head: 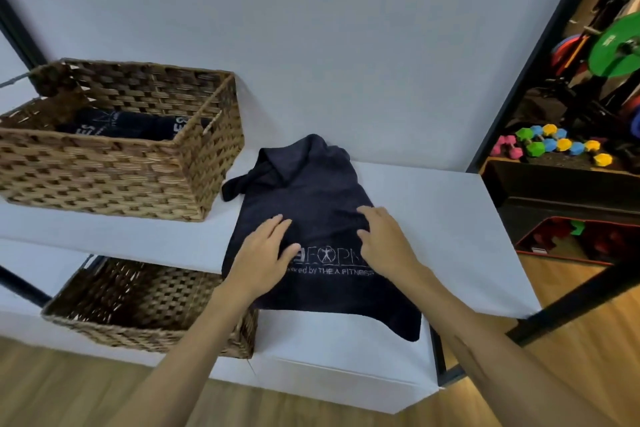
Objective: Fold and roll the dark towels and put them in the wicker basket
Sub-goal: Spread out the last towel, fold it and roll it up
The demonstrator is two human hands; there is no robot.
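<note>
Your left hand (265,253) lies flat on the dark towel (311,204), fingers straight and together, palm pressing the cloth just left of the printed logo. Your right hand (384,236) rests on the same towel to the right of it, fingers loosely extended and slightly bent over the fabric; neither hand grips or pinches anything.

The towel is spread on the upper white shelf (450,218), its near edge draped over the shelf's front lip and hanging down. Its far end is bunched against the wall, with a small flap sticking out to the left, close to the wicker basket (138,177). The white print on the towel sits between your hands: a partly covered logo with a figure in a circle, and beneath it a line that reads "...ered by THE A FITNESS"; the first letters are under your left thumb.

The wicker basket stands on the same shelf, left of the towel. Inside it lie rolled dark towels (131,126) with white lettering, of which only "ES" can be read on two of them.

A second wicker basket (138,308) sits on the lower shelf, below and left of your left forearm. To the right, beyond the black frame, coloured dumbbells (554,144) and a green weight plate (614,45) are in view.
</note>
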